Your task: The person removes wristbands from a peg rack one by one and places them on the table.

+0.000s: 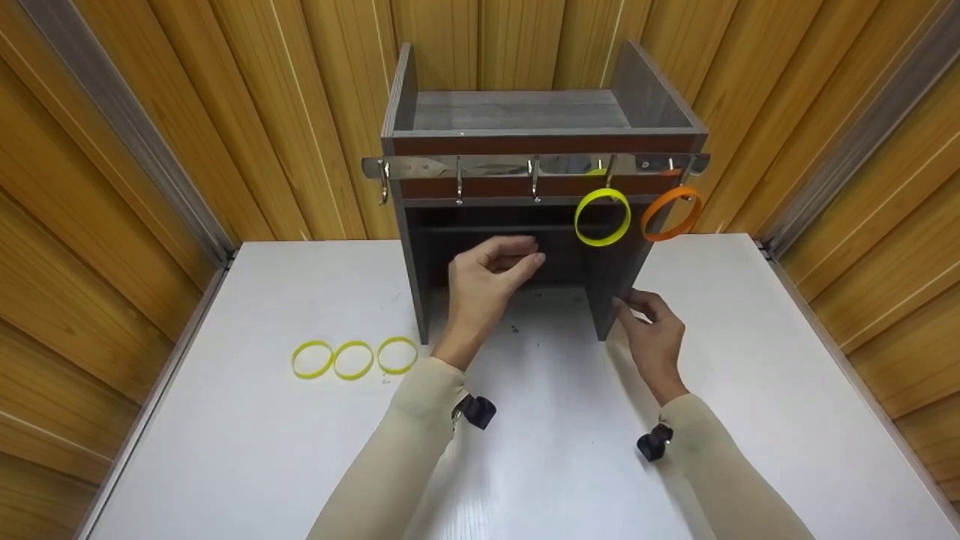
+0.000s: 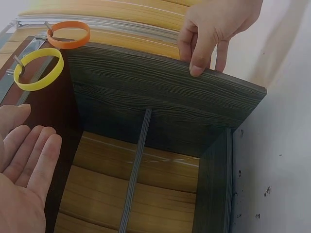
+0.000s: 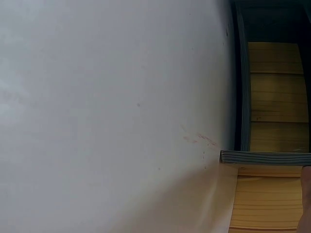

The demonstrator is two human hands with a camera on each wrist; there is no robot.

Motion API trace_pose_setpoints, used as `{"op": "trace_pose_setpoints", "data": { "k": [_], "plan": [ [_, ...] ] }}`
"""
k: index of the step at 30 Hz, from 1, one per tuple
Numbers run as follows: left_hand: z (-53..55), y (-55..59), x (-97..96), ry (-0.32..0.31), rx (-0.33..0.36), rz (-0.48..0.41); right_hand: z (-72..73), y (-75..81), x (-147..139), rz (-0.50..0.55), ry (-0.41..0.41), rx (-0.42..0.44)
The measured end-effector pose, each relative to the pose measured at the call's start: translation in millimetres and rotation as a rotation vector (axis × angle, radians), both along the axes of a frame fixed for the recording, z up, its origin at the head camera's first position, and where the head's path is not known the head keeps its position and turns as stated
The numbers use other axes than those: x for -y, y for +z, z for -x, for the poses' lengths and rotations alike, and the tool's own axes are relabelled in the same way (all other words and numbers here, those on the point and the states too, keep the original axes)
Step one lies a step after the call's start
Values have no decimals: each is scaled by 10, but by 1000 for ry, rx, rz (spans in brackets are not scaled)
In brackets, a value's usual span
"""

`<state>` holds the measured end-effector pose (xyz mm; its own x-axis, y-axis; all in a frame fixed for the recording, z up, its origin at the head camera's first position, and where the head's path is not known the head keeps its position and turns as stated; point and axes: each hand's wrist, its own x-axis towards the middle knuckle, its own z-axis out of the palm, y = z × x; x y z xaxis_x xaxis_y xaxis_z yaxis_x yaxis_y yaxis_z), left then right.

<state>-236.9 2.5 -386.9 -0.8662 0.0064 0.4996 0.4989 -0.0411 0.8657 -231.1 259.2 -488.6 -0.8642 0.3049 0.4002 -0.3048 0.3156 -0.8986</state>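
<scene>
A grey wooden shelf (image 1: 521, 112) stands on the table with a metal hook rail (image 1: 495, 166) across its front. My left hand (image 1: 484, 281) hovers before the shelf's lower opening, empty, fingers loosely bent. My right hand (image 1: 654, 330) pinches the front edge of the right side panel (image 2: 160, 80), thumb on the inner face and fingers outside. A yellow silicone wristband (image 1: 577, 217) hangs from the fourth hook from the left, and an orange wristband (image 1: 646, 225) from the rightmost one. Three more yellow wristbands (image 1: 337, 364) lie in a row on the table, left of the shelf.
The white table (image 1: 255, 465) spreads around the shelf, with small dark specks on it. Wood-patterned walls (image 1: 127, 187) enclose the back and both sides. Inside the shelf, a crossbar (image 2: 136, 170) spans between the side panels.
</scene>
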Motion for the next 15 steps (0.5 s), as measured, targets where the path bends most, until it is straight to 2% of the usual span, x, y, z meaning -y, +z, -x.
{"op": "trace_pose_setpoints", "data": {
  "k": [4, 15],
  "plan": [
    [31, 32, -51, -7, 19, 3, -5, -2, -3, -16, 9, 15],
    [104, 159, -191, -11, -5, 42, -8, 17, 7, -32, -8, 8]
  ]
}}
